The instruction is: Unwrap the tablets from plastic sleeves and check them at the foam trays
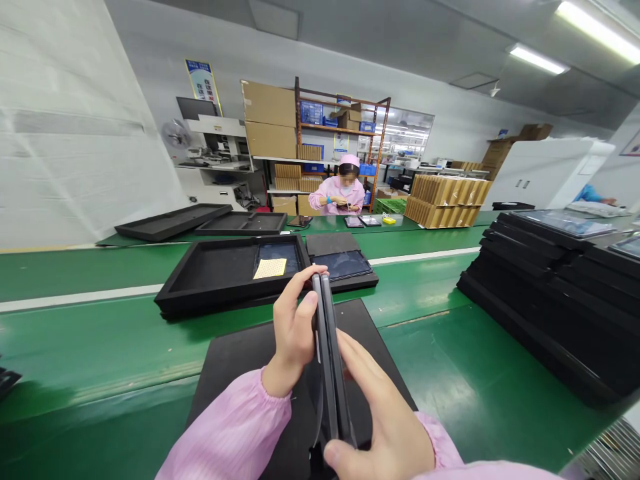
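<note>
Two slim dark tablets [327, 360] stand on edge, face to face, between my hands, with their narrow sides toward me. My left hand [294, 327] is closed around the far end, its fingertips over the top corner and its thumb on the left face. My right hand [385, 407] grips the near end, with fingers along the right face and the thumb at the near bottom edge. Under them lies a flat black foam board [240, 360]. Ahead, a black foam tray [200, 267] holds a dark tablet with a yellow sticker sheet [271, 268] on top.
Beside the tray, another tablet [343, 265] lies in black foam. Tall stacks of black trays [540, 300] stand at the right. Across the green bench, a co-worker [343, 190] in pink handles a small item near cardboard dividers [445, 200]. More black trays [170, 221] lie at the back left.
</note>
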The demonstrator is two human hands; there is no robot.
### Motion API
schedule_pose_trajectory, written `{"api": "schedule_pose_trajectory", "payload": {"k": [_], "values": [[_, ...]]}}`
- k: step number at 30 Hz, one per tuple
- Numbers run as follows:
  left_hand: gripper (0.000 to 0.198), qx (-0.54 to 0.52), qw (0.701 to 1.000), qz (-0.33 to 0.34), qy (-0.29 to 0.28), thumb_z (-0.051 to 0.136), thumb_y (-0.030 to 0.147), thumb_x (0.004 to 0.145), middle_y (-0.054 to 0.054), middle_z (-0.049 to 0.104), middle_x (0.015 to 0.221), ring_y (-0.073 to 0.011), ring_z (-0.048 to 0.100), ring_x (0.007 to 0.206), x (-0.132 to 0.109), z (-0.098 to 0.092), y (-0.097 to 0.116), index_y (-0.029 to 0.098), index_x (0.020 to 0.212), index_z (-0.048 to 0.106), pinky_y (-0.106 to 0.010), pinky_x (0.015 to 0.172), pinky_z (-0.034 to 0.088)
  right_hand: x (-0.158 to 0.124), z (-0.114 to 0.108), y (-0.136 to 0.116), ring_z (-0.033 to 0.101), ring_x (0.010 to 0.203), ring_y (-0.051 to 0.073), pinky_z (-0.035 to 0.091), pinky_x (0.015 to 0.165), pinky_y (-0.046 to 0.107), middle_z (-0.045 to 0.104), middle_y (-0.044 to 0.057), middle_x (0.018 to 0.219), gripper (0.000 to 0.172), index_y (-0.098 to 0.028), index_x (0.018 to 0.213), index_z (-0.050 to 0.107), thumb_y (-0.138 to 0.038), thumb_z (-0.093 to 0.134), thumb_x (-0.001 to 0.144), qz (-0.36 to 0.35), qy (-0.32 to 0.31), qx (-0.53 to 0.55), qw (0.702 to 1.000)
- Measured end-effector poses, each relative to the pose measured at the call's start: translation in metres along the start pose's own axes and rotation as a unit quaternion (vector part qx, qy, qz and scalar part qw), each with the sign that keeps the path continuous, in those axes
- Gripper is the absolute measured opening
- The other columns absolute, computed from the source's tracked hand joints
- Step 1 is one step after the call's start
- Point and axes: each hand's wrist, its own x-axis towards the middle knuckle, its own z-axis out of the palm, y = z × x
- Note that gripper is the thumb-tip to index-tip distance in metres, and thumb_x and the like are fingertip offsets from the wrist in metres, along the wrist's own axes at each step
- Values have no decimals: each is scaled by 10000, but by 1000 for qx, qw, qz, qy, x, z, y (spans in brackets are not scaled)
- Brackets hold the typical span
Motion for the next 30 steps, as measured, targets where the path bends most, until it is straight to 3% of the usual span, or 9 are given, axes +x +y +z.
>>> {"api": "schedule_pose_trajectory", "payload": {"k": [4,9,16,22,30], "values": [[335,7,1000,-2,-2,476,358,808,-60,769,982,-263,704,941,-1,0,1,193,980,712,-369,843,562,0,-1,-3,346,1474,260,382,1172,334,402,38,1579,1014,-237,1565,343,-195,742,633,22,-4,-17,1000],[346,4,1000,-4,0,467,367,806,-61,770,977,-267,703,939,-1,-1,1,191,972,714,-373,844,560,1,-3,-6,334,1482,262,418,1149,338,382,15,1592,1007,-268,1570,329,-228,747,655,27,-12,-9,1000],[359,3,1000,3,-5,453,373,823,-62,767,985,-266,698,940,-1,-1,-2,189,988,713,-368,841,556,-2,-5,-6,275,1509,268,425,1138,343,347,57,1609,983,-177,1572,320,-233,677,659,53,-34,2,998],[344,-9,1000,4,-9,463,361,833,-52,768,981,-258,697,941,-1,-1,-1,194,990,719,-355,845,551,-5,-8,-3,244,1520,263,434,1125,327,312,35,1626,970,-214,1574,308,-228,665,672,37,-39,16,998],[336,-15,1000,6,-2,470,355,825,-46,771,957,-247,699,922,-1,0,-1,193,966,729,-338,835,551,-4,-11,-1,239,1522,257,416,1132,311,316,67,1622,970,-171,1573,297,-230,674,681,29,-50,25,998]]}}
